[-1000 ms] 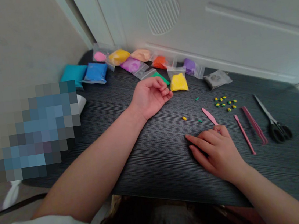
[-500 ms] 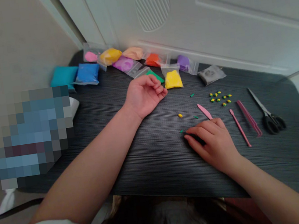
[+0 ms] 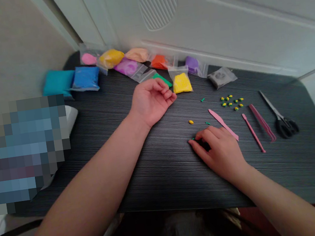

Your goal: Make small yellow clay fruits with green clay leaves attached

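So, right hand point(image 3: 219, 152) is pinching 1 tiny green clay bit point(image 3: 192, 139) with bunched fingertips, just left of the pink knife point(image 3: 222, 123). Farther back-left of that knife, left hand point(image 3: 152, 101) is lying palm-up, loosely curled, holding nothing.

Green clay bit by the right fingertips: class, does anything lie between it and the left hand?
Nothing visible does. Only bare table separates the left hand from the green clay bit at the fingertips of the right hand; the yellow clay bit sits just off that line.
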### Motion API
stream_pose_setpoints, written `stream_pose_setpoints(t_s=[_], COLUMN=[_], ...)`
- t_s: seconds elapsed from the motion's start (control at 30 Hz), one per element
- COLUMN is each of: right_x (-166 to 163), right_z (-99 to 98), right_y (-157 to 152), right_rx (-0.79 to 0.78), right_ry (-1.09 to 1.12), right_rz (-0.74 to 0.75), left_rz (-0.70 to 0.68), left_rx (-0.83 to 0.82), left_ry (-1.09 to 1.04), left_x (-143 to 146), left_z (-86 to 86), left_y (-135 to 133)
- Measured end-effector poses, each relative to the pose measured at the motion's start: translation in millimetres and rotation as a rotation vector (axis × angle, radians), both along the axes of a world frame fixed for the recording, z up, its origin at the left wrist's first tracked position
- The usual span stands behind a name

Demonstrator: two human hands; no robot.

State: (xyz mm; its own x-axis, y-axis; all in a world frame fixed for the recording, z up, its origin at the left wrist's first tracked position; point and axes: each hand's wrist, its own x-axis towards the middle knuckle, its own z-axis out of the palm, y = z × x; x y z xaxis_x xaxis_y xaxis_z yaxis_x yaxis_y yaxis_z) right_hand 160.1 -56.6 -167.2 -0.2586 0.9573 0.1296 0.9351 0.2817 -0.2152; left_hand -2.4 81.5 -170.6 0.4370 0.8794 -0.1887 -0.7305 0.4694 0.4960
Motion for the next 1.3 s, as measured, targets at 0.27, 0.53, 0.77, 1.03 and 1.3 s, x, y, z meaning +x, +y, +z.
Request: stream_pose_setpoints(t_s=[0.27,0.53,0.77,1.03,1.3], right_x=[1.8,8.1,13.8,19.4,18.6], right_z=[-0.9,-1.4,-3.2,-0.1,0.3], right_y=[-0.8,-2.5,-4.7,-10.0,-9.4], right_rx=[-0.011,-0.039,-0.047,-0.046,0.043], right_ry=[0.023,0.101,0.129,0.197,0.137], right_rz=[0.027,0.072,0.104,0.127,0.171], left_rz=[-0.019,0.001,-0.004,-0.004,-0.015], left_rx=[0.088,0.044,0.05,0.051,0.071], left_ry=[0.014,0.033,0.029,0.036,0.03], left_x=[-0.8,0.1,0.2,-0.1,-0.7], left_z=[-2.6,0.2,0.2,-0.2,-2.6], left_y=[1.4,-0.3,-0.5,-0.5,1.2])
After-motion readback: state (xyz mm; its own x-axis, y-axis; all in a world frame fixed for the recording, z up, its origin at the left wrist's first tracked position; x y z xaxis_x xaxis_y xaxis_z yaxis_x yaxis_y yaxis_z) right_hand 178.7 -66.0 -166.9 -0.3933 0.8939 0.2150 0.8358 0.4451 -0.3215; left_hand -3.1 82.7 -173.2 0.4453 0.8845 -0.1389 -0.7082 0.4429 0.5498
